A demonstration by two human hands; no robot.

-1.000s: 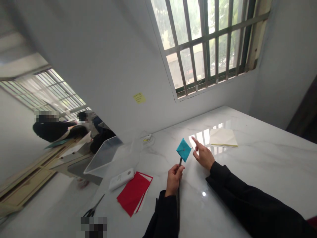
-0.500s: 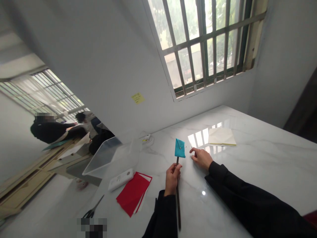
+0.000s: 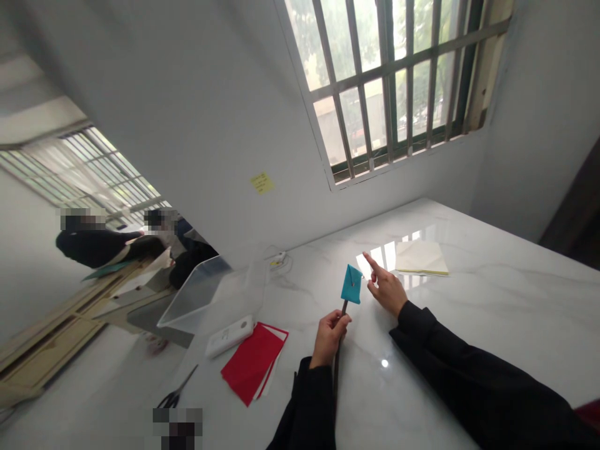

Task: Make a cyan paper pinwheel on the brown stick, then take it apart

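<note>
Table — far edge runs beyond the blue folded paper, near edge cut off. Clear bin left of the paper, right rim hard to make out; red sheets nearer, to its left. Left grip clenched round the dark stick just under the paper; right grip holding nothing visible, index finger extended — narrow gap between it and paper. Stick's lower end unclear.

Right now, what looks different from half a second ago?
The right hand has straightened its index finger. The blue piece has turned and moved slightly right. Nothing was taken or let go. The left hand still holds the stick; the red sheets and scissors stayed put.
</note>
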